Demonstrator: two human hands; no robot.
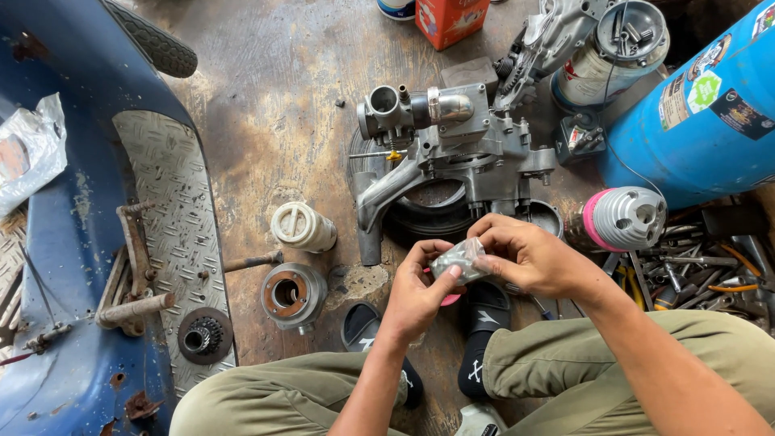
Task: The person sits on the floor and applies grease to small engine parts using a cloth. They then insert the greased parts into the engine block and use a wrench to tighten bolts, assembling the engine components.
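At six o'clock of the engine casing [460,153], a small clear plastic packet [460,258] is pinched between both hands, left hand [416,295] at seven o'clock, right hand [533,254] at three; its long axis is tilted toward two.

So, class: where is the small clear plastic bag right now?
In the head view, the small clear plastic bag sits centre frame, pinched between left hand and right hand, just below the grey metal engine block.

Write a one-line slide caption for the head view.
Seated on a workshop floor, left hand and right hand hold a small clear plastic packet before a grey engine casing.
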